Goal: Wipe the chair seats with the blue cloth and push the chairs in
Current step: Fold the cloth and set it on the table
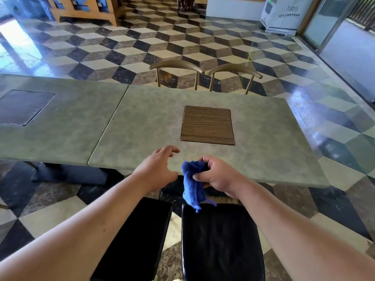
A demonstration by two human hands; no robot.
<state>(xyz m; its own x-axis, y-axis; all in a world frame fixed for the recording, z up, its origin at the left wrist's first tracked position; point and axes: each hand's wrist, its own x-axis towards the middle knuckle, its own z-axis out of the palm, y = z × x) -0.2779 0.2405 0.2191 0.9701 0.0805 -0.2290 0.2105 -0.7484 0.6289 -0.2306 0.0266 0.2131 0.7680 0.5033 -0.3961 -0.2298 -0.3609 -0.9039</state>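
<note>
Right hand around blue cloth; left hand spread, empty.

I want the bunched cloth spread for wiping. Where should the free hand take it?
Probably the loose lower end of the cloth, pinched from the left side. The right hand grips the upper bunch, while the tail hangs free above the right seat, nearest the open left hand.
</note>
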